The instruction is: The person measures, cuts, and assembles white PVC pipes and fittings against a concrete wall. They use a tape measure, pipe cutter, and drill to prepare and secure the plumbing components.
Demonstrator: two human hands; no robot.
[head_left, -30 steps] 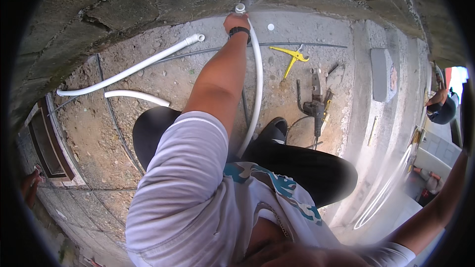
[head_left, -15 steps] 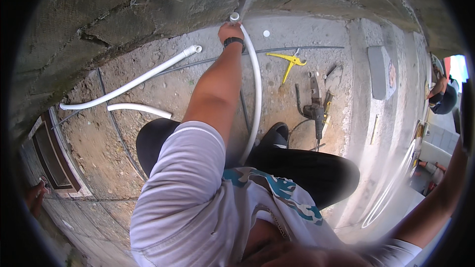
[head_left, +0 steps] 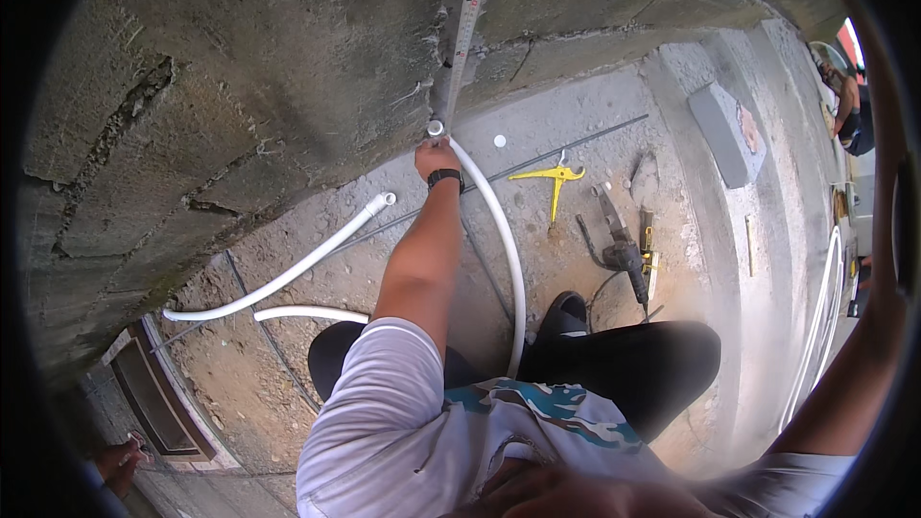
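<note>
At the foot of the rough wall, my left hand (head_left: 434,159) is closed around the end of a curved white plastic pipe (head_left: 510,245), just below its open white fitting (head_left: 436,128). A tape measure's blade (head_left: 468,19) runs from beside that fitting up the wall and out of the picture. Whether my fingers also pin the blade's lower end is hidden. My right arm (head_left: 849,393) is raised along the right rim, and its hand is outside the picture.
A second white pipe (head_left: 288,276) and a short piece (head_left: 312,312) lie left. Right are a yellow pipe cutter (head_left: 556,179), a power tool with a flat chisel (head_left: 625,255) and a grey block (head_left: 721,139). People's parts show at far right (head_left: 848,115) and lower left (head_left: 119,460).
The view has shifted upward, showing more wall. The tape blade now shows broad and straight with its markings. My left hand stays at the pipe end.
</note>
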